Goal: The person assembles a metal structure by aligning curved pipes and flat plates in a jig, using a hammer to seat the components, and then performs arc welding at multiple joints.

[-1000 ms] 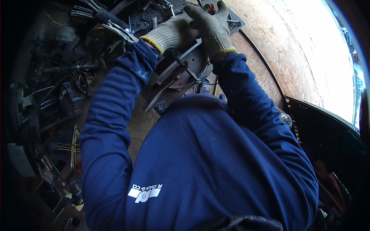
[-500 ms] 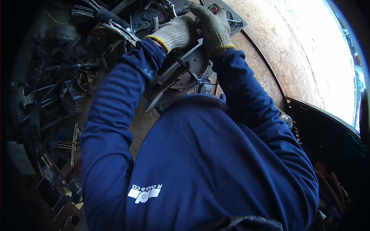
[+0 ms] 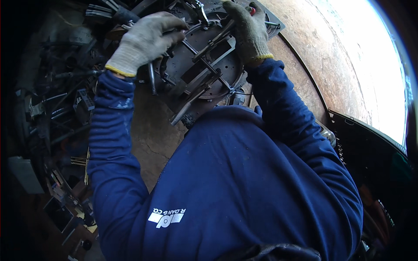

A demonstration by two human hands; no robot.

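My left hand (image 3: 146,41), in a grey knit glove with a yellow cuff, is over the left side of a round dark metal plate (image 3: 226,65). Its fingers stretch right, the thumb apart, with nothing visible between them. My right hand (image 3: 251,35), gloved alike, is closed at the plate's far right; a small red piece (image 3: 252,11) shows among its fingers, the rest hidden. Dark metal bars (image 3: 204,61) lie crossed on the plate, one running close to my right hand. Beneath my left hand a metal tool handle (image 3: 152,80) points toward me.
Bright locking pliers (image 3: 201,13) are at the plate's far edge. A green rod (image 3: 273,24) lies near the table corner. Bundled rods (image 3: 98,12) stand far left, above dark metal clutter (image 3: 65,95). Concrete floor (image 3: 300,48) stretches right, beside a black panel (image 3: 365,135).
My left hand has drawn away from the right hand, moving left and opening, so more of the plate and bars shows. My right hand has shifted slightly right.
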